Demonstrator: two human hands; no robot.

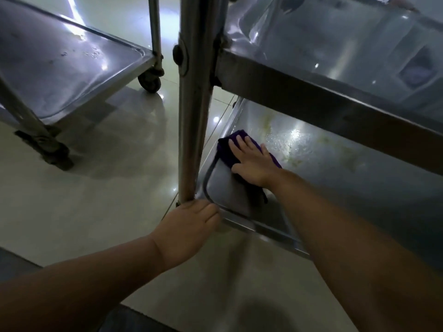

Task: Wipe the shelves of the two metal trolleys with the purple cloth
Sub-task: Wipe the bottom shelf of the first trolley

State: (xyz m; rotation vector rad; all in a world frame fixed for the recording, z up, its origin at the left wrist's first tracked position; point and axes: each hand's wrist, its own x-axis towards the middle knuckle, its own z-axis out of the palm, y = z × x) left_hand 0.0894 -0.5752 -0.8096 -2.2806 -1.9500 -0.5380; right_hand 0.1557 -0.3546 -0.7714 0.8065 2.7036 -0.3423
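My right hand [251,164] lies flat with straight fingers on the purple cloth [226,149], pressing it onto the bottom shelf [323,168] of the near metal trolley, close to the shelf's left corner. Yellowish smears and wet glints mark the shelf just right of the cloth. My left hand [189,224] grips the shelf's front corner at the foot of the trolley's upright post [194,104]; its fingers curl over the rim. The shelf above [335,58] overhangs the bottom one. The second trolley's low shelf [60,63] shows at upper left with small specks on it.
Glossy pale floor tiles [124,164] separate the two trolleys. The second trolley stands on castors [149,81] with a dark wheel bracket [55,154] near its front leg. A dark mat edge [134,319] lies at the bottom of the view.
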